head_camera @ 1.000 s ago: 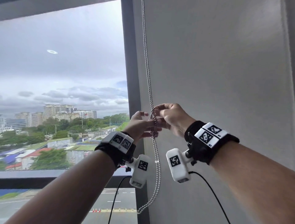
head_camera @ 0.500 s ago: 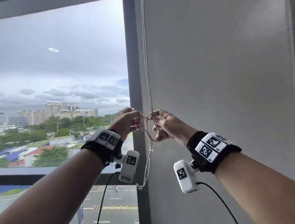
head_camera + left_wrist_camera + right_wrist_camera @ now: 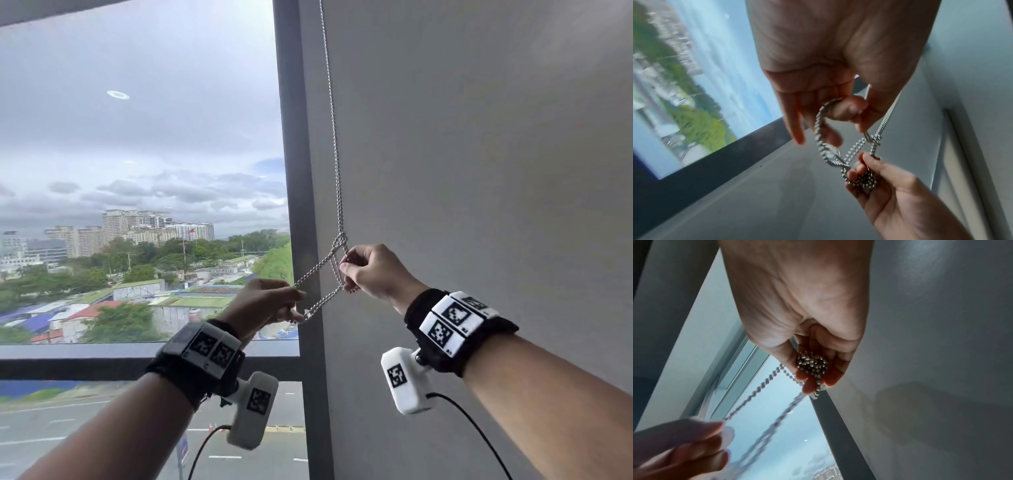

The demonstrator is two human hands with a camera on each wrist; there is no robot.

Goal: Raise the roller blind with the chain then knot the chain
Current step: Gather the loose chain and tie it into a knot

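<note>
A person's right hand (image 3: 373, 270) closes its grip on a bunched clump of the metal ball chain (image 3: 334, 164), fingers curled round the beads, which sit piled against the fingertips in the right wrist view (image 3: 813, 364). The left hand (image 3: 263, 301), lower and toward the window, pinches the far end of a loop of the same chain between thumb and fingers; in the left wrist view the loop curves round a bent finger (image 3: 840, 110), though the picture is blurred there. Between the two hands the chain runs in doubled strands that form a rough diamond: two strands slant from the left hand up to a crossing point just above the right hand, and others run from the left hand across to the underside of the right fist. From that crossing the chain rises as a paired line, close along the grey wall (image 3: 479, 171), and leaves the top of the frame. Just left of it stands the dark window frame (image 3: 298, 171), and beyond the glass lie a cloudy sky (image 3: 137, 137), tower blocks (image 3: 137, 226), trees and a road (image 3: 51, 428). Both wrists carry black bands with white tracking markers (image 3: 452, 318) and small white cameras (image 3: 404, 380) on cables.
</note>
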